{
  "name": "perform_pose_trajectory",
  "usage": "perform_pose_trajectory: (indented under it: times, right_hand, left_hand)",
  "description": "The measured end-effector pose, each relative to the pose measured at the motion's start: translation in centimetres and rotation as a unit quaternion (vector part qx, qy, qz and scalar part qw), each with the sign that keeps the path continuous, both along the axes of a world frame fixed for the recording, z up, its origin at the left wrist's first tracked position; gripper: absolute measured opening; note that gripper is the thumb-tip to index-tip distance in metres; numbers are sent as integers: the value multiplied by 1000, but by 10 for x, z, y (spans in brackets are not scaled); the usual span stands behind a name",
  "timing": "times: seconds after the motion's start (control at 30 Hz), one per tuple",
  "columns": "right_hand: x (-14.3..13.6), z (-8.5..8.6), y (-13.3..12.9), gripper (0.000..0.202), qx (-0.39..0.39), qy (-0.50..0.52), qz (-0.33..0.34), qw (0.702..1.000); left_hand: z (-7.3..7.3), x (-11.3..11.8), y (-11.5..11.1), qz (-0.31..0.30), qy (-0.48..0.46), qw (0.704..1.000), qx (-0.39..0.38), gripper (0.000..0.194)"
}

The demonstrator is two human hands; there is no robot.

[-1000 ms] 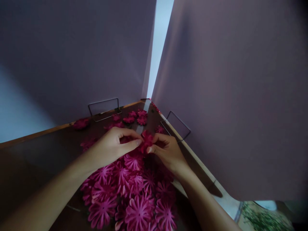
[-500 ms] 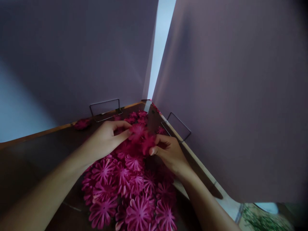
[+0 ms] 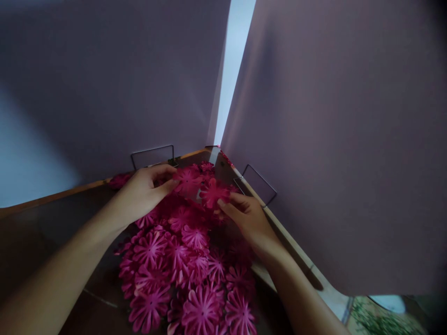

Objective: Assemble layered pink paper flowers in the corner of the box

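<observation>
My left hand pinches a magenta artificial flower at its petal edge between thumb and fingers. On the other side, my right hand has thumb and fingers closed on a second magenta artificial flower. The two held flowers are side by side, just above the pile, with a small gap between them. Below both hands spreads a heap of flat, many-petalled magenta flowers, several with a small dark hole in the middle. My right fingertips are partly hidden behind the petals.
The flowers lie on a dark tabletop with wooden edging. Grey panels rise behind it and to the right. Thin wire frames stand by the edges. Green foliage shows at lower right.
My hands have drawn a little apart, the left moving left and slightly up. The two flowers, overlapping before, are now separated. The large pile stays put.
</observation>
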State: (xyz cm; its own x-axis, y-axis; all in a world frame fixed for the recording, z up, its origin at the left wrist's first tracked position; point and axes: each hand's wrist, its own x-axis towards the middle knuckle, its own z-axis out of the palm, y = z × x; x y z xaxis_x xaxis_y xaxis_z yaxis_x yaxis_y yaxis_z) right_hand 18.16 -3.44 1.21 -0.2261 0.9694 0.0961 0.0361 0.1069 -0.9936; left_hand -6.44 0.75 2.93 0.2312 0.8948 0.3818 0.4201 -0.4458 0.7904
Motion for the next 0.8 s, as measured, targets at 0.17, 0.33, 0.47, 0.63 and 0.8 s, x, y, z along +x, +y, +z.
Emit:
perform_pose_trajectory:
  times: [0.17, 0.33, 0.47, 0.63, 0.8]
  right_hand:
    - [0, -1, 1, 23, 7, 3, -15, 1000]
    - [0, 1, 1, 29, 24, -13, -22, 999]
    - [-4, 1, -1, 30, 20, -21, -12, 1000]
    - [-10, -3, -4, 31, 24, -17, 4, 1000]
    - [-9, -7, -4, 33, 43, 17, 14, 999]
  left_hand:
    - [-8, -11, 9, 51, 107, 992, 41, 23]
    - [-3, -5, 3, 56, 143, 984, 89, 21]
    - [6, 15, -16, -17, 119, 988, 97, 21]
    - [2, 36, -32, -90, 91, 991, 40, 20]
    - [-1, 36, -31, -140, 37, 989, -28, 17]
